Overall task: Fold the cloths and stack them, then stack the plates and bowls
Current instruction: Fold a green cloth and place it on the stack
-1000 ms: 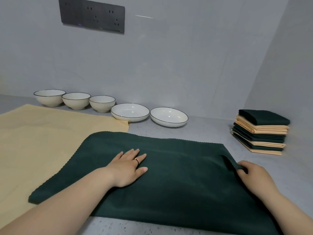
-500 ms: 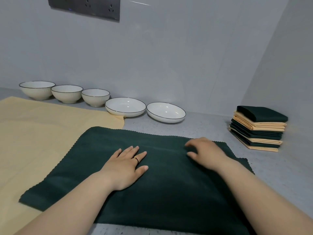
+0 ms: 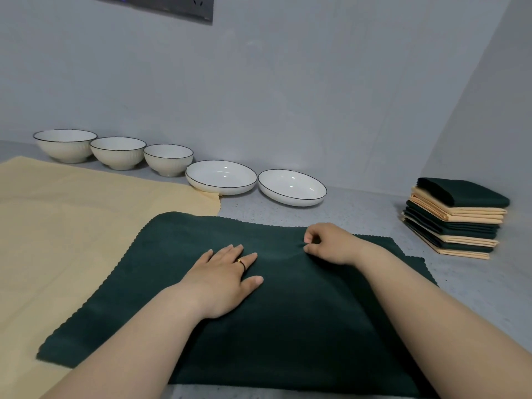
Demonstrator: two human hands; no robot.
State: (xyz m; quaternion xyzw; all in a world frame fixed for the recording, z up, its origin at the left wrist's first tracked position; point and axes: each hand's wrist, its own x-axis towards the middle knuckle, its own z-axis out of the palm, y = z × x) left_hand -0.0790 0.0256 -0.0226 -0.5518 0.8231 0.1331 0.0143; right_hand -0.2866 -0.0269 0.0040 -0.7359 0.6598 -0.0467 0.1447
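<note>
Left hand (image 3: 223, 279) lies flat, fingers straight, anchoring the dark green scalloped-edge cloth (image 3: 288, 326); right hand (image 3: 331, 243) pinches its middle, likely to fold it.

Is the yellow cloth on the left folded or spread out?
Spread out. The yellow cloth lies flat as a wide sheet on the counter, with the green cloth overlapping part of it.

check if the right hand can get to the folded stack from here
Probably yes: only bare counter lies between the right hand and the stack, nothing standing between. Its fingers pinch the green cloth, so it would have to let go first or bring it along.
</note>
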